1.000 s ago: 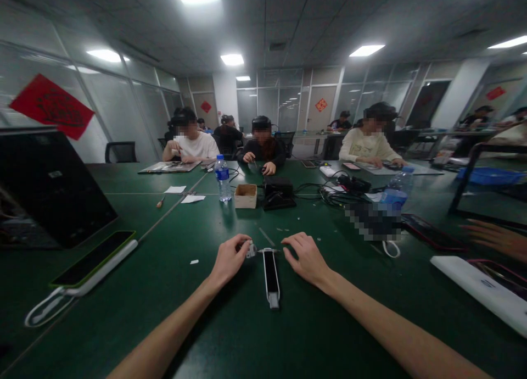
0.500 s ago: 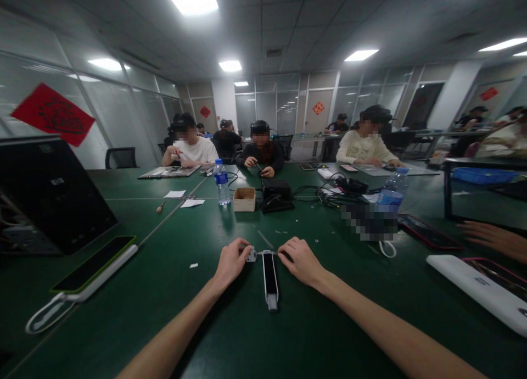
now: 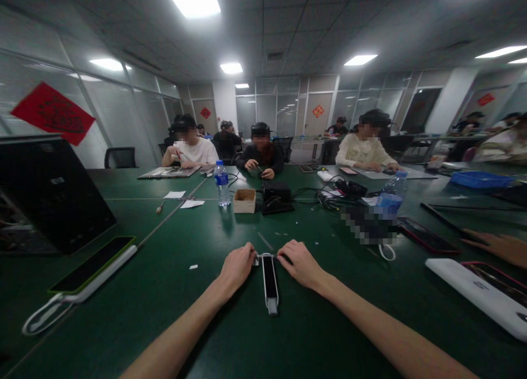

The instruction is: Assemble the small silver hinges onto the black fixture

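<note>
White-rimmed black strip point(image 3: 270, 277), grey at its near end, lies on our green counter point(image 3: 230, 335). Our left hand point(image 3: 239, 266), fingers drawn together, pinches a small silvery piece point(image 3: 256, 261) beside the strip's far end; opposite, our right hand point(image 3: 300, 262) curls, its hold unclear.

Between the left hand point(image 3: 239, 266) and the right hand point(image 3: 300, 263) I see only a narrow gap, and the white-framed device point(image 3: 270, 283) occupies it. On the left side, the green desk point(image 3: 173, 299) gives me wide passage until the green-edged phone point(image 3: 93, 265). Forward, the bottle point(image 3: 223, 189), the box point(image 3: 244, 204) and the black object point(image 3: 276, 195) make a barrier; on the right, the white case point(image 3: 473, 294) does.
</note>
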Action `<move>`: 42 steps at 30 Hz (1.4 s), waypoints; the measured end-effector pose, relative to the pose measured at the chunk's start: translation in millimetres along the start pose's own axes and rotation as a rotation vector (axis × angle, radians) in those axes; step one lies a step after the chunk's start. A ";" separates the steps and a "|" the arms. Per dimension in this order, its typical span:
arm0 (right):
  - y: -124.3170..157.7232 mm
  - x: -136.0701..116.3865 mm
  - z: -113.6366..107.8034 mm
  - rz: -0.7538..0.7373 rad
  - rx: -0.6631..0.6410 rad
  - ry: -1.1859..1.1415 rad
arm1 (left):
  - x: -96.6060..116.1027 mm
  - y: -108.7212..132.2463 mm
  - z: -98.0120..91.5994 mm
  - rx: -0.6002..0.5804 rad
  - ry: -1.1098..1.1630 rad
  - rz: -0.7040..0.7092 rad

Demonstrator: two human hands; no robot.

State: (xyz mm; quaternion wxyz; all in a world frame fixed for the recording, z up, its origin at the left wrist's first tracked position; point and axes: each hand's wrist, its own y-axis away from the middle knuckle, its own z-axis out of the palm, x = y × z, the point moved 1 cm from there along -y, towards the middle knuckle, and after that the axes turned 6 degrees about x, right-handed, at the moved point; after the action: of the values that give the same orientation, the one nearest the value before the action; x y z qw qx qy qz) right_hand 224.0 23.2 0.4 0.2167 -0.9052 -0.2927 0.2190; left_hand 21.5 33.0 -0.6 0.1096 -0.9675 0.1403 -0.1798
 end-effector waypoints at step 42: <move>1.3 -3.7 -0.4 0.191 0.080 -0.307 | -10.6 6.6 2.2 0.040 0.196 0.197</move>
State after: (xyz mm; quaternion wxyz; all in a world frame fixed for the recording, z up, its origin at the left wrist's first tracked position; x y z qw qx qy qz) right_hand 222.0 19.9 1.1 0.1834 -0.8754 -0.2264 0.3857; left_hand 11.3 30.4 -7.7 0.1319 -0.9245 0.2407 -0.2644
